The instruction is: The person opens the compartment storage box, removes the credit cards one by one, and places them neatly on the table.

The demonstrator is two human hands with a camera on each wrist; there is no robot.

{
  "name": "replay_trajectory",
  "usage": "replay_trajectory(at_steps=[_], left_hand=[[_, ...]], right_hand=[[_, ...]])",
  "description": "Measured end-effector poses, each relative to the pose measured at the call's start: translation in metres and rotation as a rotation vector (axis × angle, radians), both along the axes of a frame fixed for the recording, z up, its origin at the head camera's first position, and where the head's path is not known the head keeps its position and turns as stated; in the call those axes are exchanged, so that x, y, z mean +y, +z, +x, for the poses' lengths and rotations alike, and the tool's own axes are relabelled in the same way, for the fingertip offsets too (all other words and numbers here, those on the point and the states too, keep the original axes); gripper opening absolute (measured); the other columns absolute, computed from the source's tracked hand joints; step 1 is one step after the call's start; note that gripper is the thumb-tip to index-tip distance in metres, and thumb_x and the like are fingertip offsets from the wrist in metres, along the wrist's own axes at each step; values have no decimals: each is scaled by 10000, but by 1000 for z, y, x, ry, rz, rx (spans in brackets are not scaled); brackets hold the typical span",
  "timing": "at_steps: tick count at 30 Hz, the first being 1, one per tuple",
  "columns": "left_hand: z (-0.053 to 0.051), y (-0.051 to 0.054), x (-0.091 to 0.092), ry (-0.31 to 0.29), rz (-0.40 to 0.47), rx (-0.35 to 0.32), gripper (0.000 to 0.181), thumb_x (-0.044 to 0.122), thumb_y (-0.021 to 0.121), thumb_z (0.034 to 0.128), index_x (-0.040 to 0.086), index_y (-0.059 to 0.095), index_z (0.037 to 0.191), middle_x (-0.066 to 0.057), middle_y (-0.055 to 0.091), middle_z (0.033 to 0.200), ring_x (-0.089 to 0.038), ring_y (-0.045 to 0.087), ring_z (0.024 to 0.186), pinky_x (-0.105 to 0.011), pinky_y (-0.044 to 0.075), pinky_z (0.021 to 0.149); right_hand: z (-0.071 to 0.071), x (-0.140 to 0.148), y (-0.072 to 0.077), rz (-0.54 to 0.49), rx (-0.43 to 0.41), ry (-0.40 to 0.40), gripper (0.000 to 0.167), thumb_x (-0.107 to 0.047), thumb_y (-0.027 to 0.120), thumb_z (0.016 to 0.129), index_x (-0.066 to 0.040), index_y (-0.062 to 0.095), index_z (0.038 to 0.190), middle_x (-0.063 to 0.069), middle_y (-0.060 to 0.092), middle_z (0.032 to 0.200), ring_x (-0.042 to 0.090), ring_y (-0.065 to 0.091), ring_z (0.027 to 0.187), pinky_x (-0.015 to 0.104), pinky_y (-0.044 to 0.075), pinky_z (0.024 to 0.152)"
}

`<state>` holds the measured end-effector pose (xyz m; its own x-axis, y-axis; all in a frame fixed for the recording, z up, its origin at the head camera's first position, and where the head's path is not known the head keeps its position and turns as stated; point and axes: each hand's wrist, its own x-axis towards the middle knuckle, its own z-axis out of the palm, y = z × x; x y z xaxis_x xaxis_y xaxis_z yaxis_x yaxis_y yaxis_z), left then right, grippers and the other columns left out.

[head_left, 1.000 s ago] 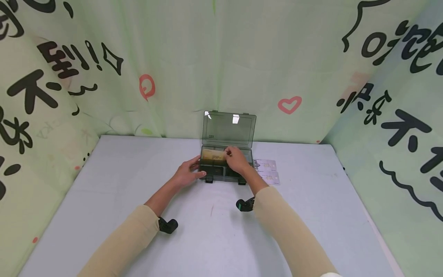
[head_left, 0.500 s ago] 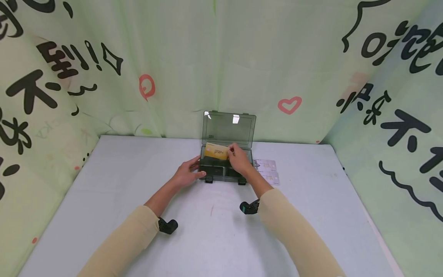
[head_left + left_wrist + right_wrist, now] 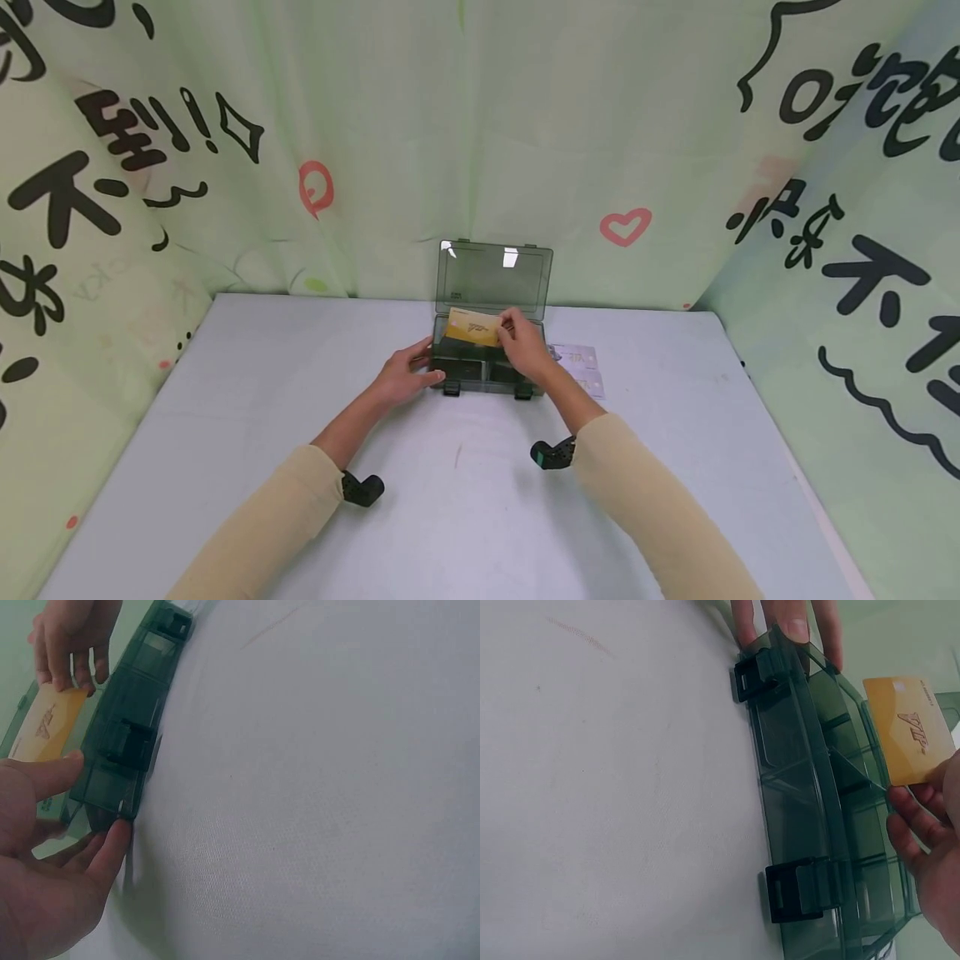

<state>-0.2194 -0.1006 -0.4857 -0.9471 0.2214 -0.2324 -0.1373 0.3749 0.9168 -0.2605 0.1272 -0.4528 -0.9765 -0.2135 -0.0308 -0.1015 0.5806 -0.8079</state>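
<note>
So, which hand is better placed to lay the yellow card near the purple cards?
Probably the right: the right hand pinches the yellow card, and the purple cards lie to the right of the box. The left hand holds the box's left side.

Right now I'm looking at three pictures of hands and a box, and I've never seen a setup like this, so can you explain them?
There's no robot here, just a person's two bare hands. The wide picture comes from a camera worn on the head, looking down; the two close ones come from cameras on the wrists, one each. The black gadgets at the wrists are probably those cameras. On the white table stands a see-through box with compartments, its lid open at the back. The left hand holds its left end. The right hand pinches a yellow card marked VIP. Purple cards lie right of the box.
</note>
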Motion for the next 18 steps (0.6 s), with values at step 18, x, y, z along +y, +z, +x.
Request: replay_trajectory(at_steps=[18], left_hand=[[-1,-2,0,11,-25,-6,775,186,682,910,202,245,1549,-114,379,1542,-284,362,1430,-462,357,1141]], right_hand=[[6,16,1,55,31,-38,169,-106,426,1032,-19,474,1170,173,579,1082,294,603,934,340,523,801]])
